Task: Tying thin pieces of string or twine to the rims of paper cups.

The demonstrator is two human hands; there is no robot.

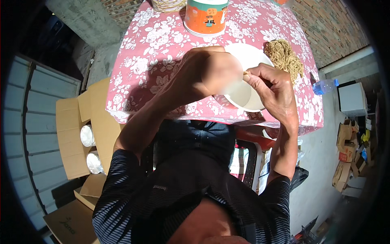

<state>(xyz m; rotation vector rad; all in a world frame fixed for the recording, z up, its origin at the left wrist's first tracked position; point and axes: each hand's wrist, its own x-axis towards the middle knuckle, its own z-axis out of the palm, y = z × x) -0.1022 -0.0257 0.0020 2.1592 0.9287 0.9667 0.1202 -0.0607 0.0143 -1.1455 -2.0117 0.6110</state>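
Down at the middle of the view, both hands meet over a white paper lid (245, 87) that lies near the front edge of the worktop (162, 44), which is covered with a pink cloth printed with white flowers. The left hand (213, 71) is blurred; it is curled into a loose fist over the lid's left side, and whether it grips anything cannot be told. The right hand (272, 87) is closed in a pinch, thumb and forefinger nipping the end of a thin tan cord (246, 73) just above the lid. Just beside the lid on its far right lies a tangled bundle of brownish string (284, 57), touching the lid's rim. Farther back on the worktop stands an orange paper tub (205, 16) with a pale band near its top, and behind it to the left a woven basket (168, 5) is cut off by the picture's edge.

On the floor to the person's left sits an open cardboard box (75, 138) with two stacks of white lids (90, 148) inside. On the right, beyond the worktop's edge, a clear plastic bottle (325, 86) lies on its side near a white box (351, 97), with crumpled cardboard scraps (349, 154) scattered farther along the concrete floor.
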